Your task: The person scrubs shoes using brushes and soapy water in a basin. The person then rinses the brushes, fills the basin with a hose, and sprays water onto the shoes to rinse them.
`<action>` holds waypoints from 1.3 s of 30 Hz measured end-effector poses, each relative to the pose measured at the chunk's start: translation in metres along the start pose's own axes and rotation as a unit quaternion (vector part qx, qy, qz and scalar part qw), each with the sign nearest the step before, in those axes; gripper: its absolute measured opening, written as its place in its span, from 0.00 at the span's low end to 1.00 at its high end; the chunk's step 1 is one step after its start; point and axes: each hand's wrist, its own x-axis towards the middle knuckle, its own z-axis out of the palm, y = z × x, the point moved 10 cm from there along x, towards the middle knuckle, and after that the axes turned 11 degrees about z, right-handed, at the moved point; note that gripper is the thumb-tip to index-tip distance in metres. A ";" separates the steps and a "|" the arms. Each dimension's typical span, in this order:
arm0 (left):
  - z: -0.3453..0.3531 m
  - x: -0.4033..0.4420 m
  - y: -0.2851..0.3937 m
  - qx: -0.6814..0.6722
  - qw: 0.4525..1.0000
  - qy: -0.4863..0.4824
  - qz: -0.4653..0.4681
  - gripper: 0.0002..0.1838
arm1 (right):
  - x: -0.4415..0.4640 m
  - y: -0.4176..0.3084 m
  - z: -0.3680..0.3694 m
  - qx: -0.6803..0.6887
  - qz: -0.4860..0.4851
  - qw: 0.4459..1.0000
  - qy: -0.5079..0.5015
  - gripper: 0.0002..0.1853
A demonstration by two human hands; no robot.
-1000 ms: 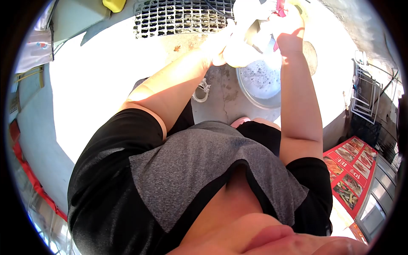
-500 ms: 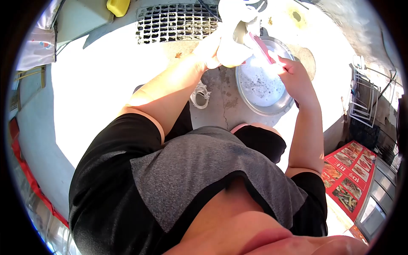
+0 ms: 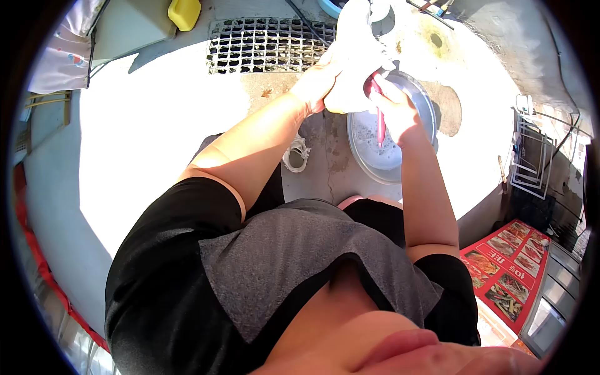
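Two hands are busy: near one o'clock, our left hand's (image 3: 314, 89) grip clasps a white shoe (image 3: 355, 53), and our right hand's (image 3: 398, 112) grip pinches a pink brush (image 3: 381, 130) at its opening. We judge the brushing under way; glare hides how much is done. A second white shoe (image 3: 304, 150) sits apart at twelve on the floor. The sudsy basin (image 3: 381, 173) lies at two, a drain grate (image 3: 269, 47) toward twelve, a yellow jug (image 3: 184, 12) at eleven; nothing seems to block us.
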 end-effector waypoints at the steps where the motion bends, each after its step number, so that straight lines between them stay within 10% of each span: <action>1: 0.001 0.002 -0.002 -0.033 0.999 -0.001 -0.021 0.24 | -0.010 0.002 -0.003 0.000 0.000 1.000 0.007 0.21; 13: 0.024 -0.007 -0.026 -0.023 0.998 -0.058 -0.029 0.34 | -0.032 0.010 0.002 0.294 0.175 0.940 -0.009 0.25; 18: 0.031 -0.008 -0.016 0.014 0.996 -0.077 0.039 0.40 | 0.043 0.021 -0.032 -0.027 -0.004 0.988 0.155 0.15; 23: 0.010 0.004 0.028 -0.003 0.996 -0.027 0.090 0.35 | -0.033 0.024 0.007 0.131 0.191 0.972 -0.041 0.21; 29: 0.035 -0.009 -0.031 -0.051 0.992 -0.090 -0.066 0.32 | -0.017 0.009 -0.014 0.134 0.130 0.982 0.001 0.22; 36: 0.007 0.015 0.004 0.221 0.964 -0.078 0.130 0.44 | 0.067 0.062 -0.014 -0.018 -0.102 0.988 0.111 0.18; 39: -0.013 0.030 0.030 0.068 0.981 -0.037 0.180 0.42 | -0.031 0.037 0.012 0.101 0.228 0.965 -0.087 0.22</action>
